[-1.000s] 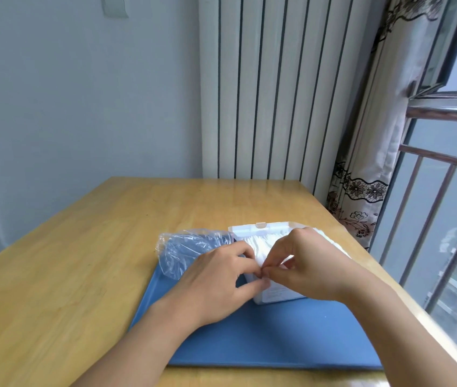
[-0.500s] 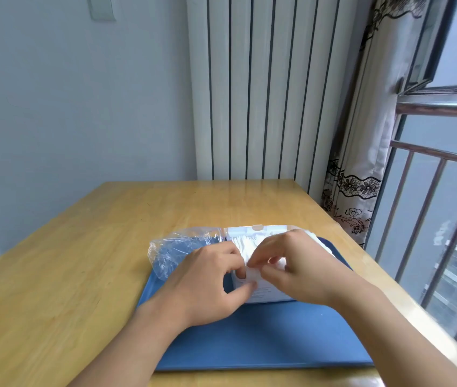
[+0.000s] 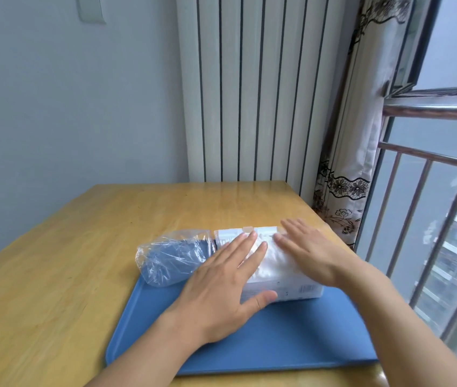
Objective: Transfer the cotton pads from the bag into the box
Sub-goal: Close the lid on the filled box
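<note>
— Where are the hands?

— I see both laid flat over the box (image 3: 283, 286), fingers straight and slightly spread, gripping nothing. My left hand (image 3: 221, 286) lies across its left part, fingertips reaching toward the far rim, thumb against the near wall. My right hand (image 3: 308, 250) covers the right part, fingers pointing to the far rim.

— And the pads?

— The pads (image 3: 267, 256) show white in the gap between the two sets of fingers, inside the box and under both palms. Whether the fingers press on them or only hover, I cannot tell.

— The bag?

— The bag (image 3: 174, 256) lies crumpled just left of my left fingers, its mouth touching the box's left end. It looks see-through and slack.

— What's underneath?

— A blue tray (image 3: 277, 339) holds the box and part of the bag, on a table (image 3: 68, 261).
</note>
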Demonstrator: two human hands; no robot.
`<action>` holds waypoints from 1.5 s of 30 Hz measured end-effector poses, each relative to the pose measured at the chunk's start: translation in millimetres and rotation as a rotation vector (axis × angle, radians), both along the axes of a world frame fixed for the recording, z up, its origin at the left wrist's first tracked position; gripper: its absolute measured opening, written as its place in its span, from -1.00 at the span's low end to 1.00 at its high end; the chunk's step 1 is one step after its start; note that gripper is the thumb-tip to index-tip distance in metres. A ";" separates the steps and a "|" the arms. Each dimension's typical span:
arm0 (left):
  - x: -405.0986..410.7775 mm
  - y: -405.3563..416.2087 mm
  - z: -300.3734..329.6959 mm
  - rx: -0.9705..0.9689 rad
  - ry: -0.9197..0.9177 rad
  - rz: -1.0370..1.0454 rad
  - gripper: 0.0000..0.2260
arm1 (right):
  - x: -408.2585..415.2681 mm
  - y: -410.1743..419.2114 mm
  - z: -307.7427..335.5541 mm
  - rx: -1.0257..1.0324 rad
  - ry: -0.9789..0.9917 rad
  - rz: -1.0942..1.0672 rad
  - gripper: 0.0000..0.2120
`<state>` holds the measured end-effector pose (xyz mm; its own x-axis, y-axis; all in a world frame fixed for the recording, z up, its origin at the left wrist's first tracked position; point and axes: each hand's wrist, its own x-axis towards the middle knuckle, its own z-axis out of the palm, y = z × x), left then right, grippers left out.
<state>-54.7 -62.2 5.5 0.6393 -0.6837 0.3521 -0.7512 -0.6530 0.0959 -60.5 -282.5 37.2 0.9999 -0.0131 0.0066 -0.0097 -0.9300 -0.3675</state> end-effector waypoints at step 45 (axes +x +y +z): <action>19.1 5.2 -0.6 -0.993 0.722 -0.007 -0.79 | -2.2 -12.3 12.6 0.211 0.001 0.121 -0.45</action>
